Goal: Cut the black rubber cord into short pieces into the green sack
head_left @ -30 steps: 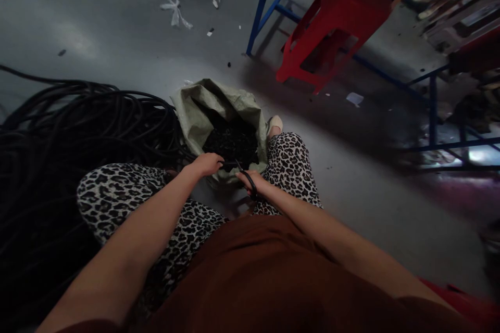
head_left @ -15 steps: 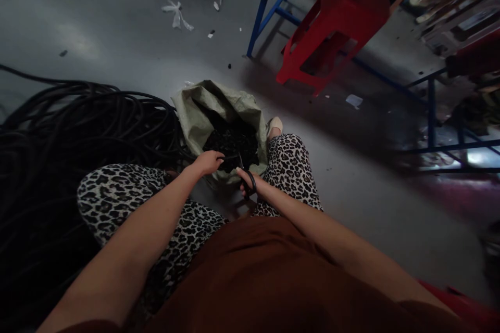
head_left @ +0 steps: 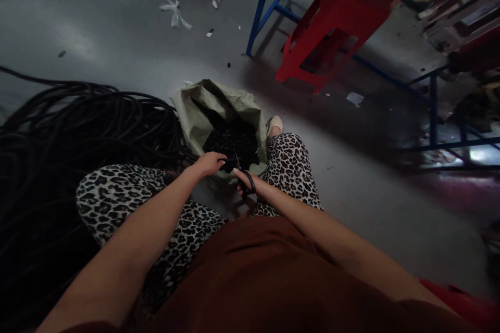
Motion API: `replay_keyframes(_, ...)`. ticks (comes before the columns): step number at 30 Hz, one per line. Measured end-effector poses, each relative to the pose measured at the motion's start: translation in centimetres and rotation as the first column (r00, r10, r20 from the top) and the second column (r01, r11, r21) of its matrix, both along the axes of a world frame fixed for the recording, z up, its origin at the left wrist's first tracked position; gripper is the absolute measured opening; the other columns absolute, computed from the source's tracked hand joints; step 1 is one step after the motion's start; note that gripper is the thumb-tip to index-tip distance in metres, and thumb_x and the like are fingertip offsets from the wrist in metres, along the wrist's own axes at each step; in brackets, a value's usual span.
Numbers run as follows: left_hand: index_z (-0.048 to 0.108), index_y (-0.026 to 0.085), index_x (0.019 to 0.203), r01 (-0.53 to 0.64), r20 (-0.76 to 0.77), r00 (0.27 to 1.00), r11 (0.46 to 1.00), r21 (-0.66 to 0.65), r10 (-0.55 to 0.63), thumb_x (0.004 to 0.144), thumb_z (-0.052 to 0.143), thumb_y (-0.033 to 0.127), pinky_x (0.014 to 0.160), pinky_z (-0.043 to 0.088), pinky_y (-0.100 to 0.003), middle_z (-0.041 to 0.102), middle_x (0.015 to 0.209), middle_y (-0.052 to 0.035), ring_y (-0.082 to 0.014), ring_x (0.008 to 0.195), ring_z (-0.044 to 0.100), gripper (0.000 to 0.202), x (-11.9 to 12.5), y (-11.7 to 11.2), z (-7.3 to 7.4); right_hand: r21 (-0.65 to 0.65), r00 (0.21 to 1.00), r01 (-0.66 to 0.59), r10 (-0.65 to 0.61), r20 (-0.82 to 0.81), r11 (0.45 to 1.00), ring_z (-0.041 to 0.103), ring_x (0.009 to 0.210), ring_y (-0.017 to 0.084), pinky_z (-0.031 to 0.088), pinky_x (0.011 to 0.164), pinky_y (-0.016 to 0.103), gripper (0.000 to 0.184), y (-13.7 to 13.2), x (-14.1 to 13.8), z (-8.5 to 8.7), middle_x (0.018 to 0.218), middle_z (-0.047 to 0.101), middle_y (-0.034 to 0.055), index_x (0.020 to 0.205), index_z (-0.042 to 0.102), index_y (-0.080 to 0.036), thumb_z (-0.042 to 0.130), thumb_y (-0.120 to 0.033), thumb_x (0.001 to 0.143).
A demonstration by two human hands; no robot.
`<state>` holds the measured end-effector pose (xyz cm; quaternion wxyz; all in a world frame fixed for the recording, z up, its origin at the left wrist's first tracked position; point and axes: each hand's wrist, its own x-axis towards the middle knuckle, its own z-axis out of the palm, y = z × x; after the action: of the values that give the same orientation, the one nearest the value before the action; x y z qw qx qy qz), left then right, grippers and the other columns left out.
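Observation:
My left hand is closed on a black rubber hose or cord, whose short free end points right over the sack. In my right hand is a pair of scissors with black handles, the blades up against the cord's end. Both hands are at the near rim of a pale green woven sack. Many small black cut pieces lie inside it. Left of the sack spreads a big heap of long black cord, from which the held length seems to run.
A red plastic stool stands ahead to the right, beside a blue metal frame. Scraps of white plastic litter the grey floor. More blue framing and clutter are at the far right.
The scissors and my right hand have shifted slightly left, towards my left hand. The free end of the cord past my left fingers looks shorter.

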<state>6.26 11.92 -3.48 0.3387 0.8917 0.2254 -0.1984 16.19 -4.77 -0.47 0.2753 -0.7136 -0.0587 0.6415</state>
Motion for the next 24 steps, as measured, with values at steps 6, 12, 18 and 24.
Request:
replay_keyframes(6, 0.067, 0.025, 0.115, 0.021, 0.004, 1.0, 0.998, -0.053, -0.021, 0.085, 0.047, 0.023, 0.085, 0.045, -0.022, 0.071, 0.109, -0.0003, -0.0169, 0.099, 0.064, 0.035, -0.02, -0.07, 0.58, -0.013, 1.0, 0.013, -0.013, -0.004, 1.0, 0.054, 0.039, 0.01, 0.043, 0.036, 0.016, 0.038, 0.18, -0.05, 0.24, 0.054, 0.055, -0.003, 0.11, 0.053, -0.015, 0.045, -0.05, 0.095)
replay_keyframes(12, 0.065, 0.026, 0.118, 0.006, -0.007, 1.0, 1.0, -0.028, -0.006, 0.087, 0.047, 0.025, 0.089, 0.044, -0.022, 0.069, 0.115, 0.0, -0.0171, 0.106, 0.061, 0.036, -0.01, -0.03, 0.48, 0.054, 0.998, -0.009, 0.006, 0.059, 0.999, 0.048, 0.032, 0.008, 0.039, 0.031, 0.015, 0.029, -0.1, 0.13, -0.14, 0.046, 0.049, -0.0061, 0.1, 0.053, -0.014, 0.045, -0.042, 0.097)
replay_keyframes(18, 0.065, 0.025, 0.118, 0.013, -0.015, 1.0, 1.0, 0.008, -0.013, 0.087, 0.047, 0.027, 0.086, 0.046, -0.023, 0.069, 0.113, -0.0024, -0.0186, 0.103, 0.062, 0.036, 0.03, -0.2, 0.42, 0.069, 0.99, -0.035, 0.025, 0.136, 0.997, 0.041, 0.027, 0.006, 0.033, 0.028, 0.014, 0.025, -0.09, 0.27, 0.03, 0.04, 0.041, -0.0087, 0.085, 0.054, -0.015, 0.048, -0.036, 0.096)
replay_keyframes(24, 0.068, 0.026, 0.112, 0.037, -0.053, 0.998, 0.999, 0.036, -0.035, 0.086, 0.048, 0.032, 0.081, 0.046, -0.023, 0.071, 0.107, -0.0025, -0.0183, 0.097, 0.064, 0.033, -0.07, -0.18, 0.22, 0.036, 0.988, -0.051, 0.045, 0.15, 0.998, 0.039, 0.028, 0.006, 0.031, 0.029, 0.013, 0.027, -0.1, 0.19, 0.54, 0.04, 0.04, -0.0085, 0.076, 0.052, -0.015, 0.05, -0.034, 0.095)
